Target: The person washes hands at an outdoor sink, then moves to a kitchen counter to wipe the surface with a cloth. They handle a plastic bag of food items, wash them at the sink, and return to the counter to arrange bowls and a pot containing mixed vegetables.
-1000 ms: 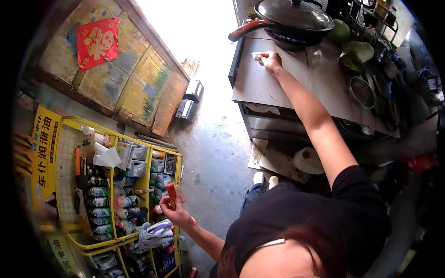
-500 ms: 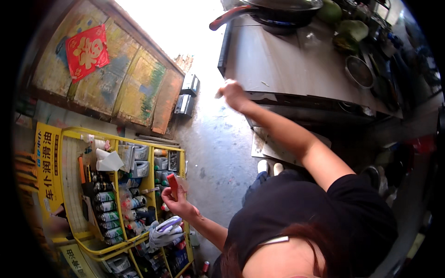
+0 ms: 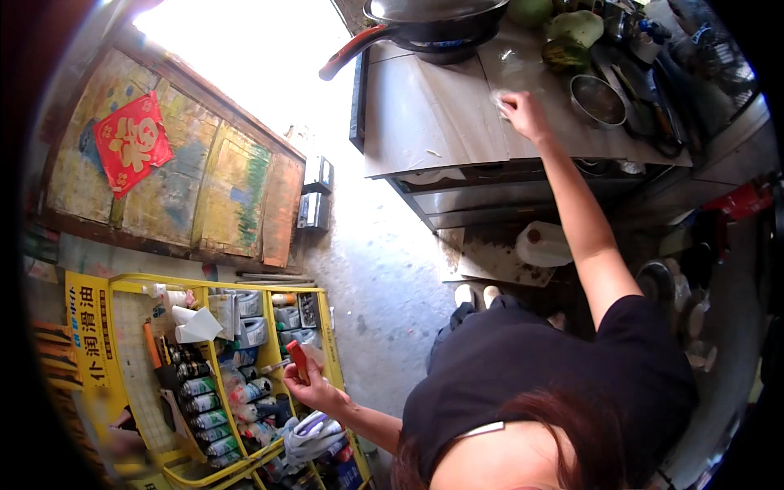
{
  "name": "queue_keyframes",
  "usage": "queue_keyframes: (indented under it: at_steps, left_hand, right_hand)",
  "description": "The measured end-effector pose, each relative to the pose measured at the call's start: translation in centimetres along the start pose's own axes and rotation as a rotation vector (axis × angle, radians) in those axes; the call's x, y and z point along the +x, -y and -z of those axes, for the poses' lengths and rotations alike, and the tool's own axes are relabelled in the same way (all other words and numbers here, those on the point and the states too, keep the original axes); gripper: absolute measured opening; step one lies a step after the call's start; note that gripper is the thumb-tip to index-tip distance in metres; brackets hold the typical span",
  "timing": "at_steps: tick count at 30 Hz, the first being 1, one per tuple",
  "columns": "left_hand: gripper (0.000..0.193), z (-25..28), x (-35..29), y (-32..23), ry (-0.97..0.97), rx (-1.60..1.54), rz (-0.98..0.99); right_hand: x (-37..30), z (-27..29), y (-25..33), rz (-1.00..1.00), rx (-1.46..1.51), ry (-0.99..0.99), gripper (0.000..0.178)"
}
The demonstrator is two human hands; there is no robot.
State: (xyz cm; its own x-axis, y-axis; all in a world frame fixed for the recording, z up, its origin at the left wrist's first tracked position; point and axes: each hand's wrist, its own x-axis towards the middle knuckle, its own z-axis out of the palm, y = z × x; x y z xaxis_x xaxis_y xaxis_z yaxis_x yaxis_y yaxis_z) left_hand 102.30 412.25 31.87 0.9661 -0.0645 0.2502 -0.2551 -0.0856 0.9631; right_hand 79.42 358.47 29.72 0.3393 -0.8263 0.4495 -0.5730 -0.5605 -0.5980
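My left hand (image 3: 317,394), at the left by the yellow shelf, is closed around a small long red object (image 3: 297,362); its kind I cannot make out. Something whitish and see-through shows beside it. My right arm reaches over the counter (image 3: 433,122). There my right hand (image 3: 527,116) has its fingers together on a crumpled whitish piece (image 3: 499,103), low over or touching the counter top; whether it is plastic or tissue is unclear. Right of this hand sits a round metal strainer or bowl (image 3: 598,100).
At the counter's back stands a lidded wok (image 3: 433,28), its red-black handle jutting left. Green gourds (image 3: 574,31) lie right of it. The yellow shelf (image 3: 214,331) holds bottles and cans. A white jug (image 3: 545,243) stands on the floor under the counter. An old wooden door (image 3: 188,171) is at left.
My right hand has moved right, from beside the counter's left front corner to over its top. My left hand still holds the red object. The view has shifted right.
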Motion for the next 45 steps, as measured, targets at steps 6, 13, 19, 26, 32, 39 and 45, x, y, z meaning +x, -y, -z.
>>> queue_keyframes:
  at_steps: [6, 13, 19, 26, 32, 39, 45]
  left_hand:
    - [0.019, 0.6, 0.1, -1.3, -0.074, 0.031, 0.048]
    - [0.022, -3.8, 1.6, -1.0, 0.087, -0.119, -0.020]
    - [0.022, -1.7, 1.7, -1.1, 0.053, -0.094, -0.049]
    - [0.020, 1.4, 1.3, 1.3, -0.044, 0.003, 0.023]
    - [0.020, 1.3, 0.9, -0.3, -0.074, 0.079, 0.055]
    - [0.019, -0.1, 1.4, -0.3, -0.063, 0.101, 0.043]
    - [0.021, -2.8, 2.4, -1.0, 0.033, 0.059, 0.043]
  right_hand:
    - [-5.9, -7.2, 8.0, 0.085, 0.025, -0.032, 0.016]
    - [-6.3, -17.7, 18.2, 0.185, 0.140, 0.502, 0.018]
    - [-1.6, -11.2, 16.4, -0.113, 1.245, 0.605, 0.026]
    - [10.1, -10.3, -1.4, -0.419, 0.338, 0.206, 0.007]
    - [7.9, -13.7, 0.7, -0.237, -0.080, -0.140, 0.012]
    - [5.9, -14.3, 7.1, -0.035, 0.000, 0.026, 0.016]
    - [-4.6, -16.5, 16.6, 0.208, 0.123, 0.133, 0.009]
